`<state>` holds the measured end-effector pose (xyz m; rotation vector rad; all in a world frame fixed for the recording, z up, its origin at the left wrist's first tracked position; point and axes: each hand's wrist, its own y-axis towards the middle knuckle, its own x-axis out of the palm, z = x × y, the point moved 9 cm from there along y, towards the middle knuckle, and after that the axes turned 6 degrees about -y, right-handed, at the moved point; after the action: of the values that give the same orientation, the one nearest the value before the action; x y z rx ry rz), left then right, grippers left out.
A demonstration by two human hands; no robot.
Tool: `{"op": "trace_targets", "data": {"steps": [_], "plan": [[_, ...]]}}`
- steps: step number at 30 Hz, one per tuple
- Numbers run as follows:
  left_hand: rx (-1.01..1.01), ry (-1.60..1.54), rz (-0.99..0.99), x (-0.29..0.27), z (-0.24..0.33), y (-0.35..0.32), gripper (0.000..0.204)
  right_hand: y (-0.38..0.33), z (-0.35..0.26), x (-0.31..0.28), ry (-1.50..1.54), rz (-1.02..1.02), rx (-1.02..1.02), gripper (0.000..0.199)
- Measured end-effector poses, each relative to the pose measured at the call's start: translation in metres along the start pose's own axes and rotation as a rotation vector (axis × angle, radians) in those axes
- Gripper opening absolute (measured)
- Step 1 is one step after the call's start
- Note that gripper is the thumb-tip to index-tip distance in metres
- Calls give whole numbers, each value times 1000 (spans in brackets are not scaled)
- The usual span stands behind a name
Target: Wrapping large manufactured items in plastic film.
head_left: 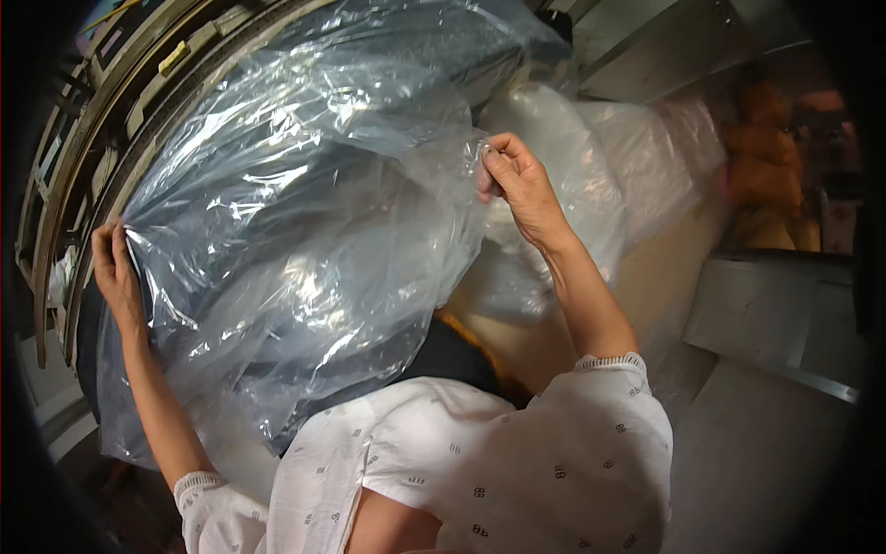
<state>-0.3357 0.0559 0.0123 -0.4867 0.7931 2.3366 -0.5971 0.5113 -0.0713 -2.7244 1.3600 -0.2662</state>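
Note:
A large sheet of clear plastic film [305,212], wrinkled and shiny, spreads in front of me over something dark and down over my lap. My left hand [115,268] grips its left edge, fingers closed, with creases fanning out from that spot. At the upper right my right hand [517,185] pinches the film's right edge between thumb and fingers, pulling it up into a taut corner. Whether the film is a single sheet or a bag, I cannot tell. What lies beneath it shows only as a dark, blurred surface.
More milky plastic [600,175] lies bunched to the right, beyond my right forearm. A curved wooden and metal frame [55,203] runs along the far left. Grey metal panels [748,309] stand at the right, with orange-brown items [766,166] behind them.

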Motion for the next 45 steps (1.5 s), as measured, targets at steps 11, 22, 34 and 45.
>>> {"op": "trace_targets", "data": {"steps": [11,22,34,45], "plan": [[-125,-118,70,-7,6,-11,12,124,-175,-6,-1239,547,-774,14],[-214,67,370,-156,-27,-105,7,176,-138,108,-1540,321,-1132,14],[-158,249,376,-207,63,-275,7,181,-114,166,-1273,161,-557,25],[-528,287,294,-176,-37,-368,13,177,-100,189,-1068,-41,-541,27]]}}
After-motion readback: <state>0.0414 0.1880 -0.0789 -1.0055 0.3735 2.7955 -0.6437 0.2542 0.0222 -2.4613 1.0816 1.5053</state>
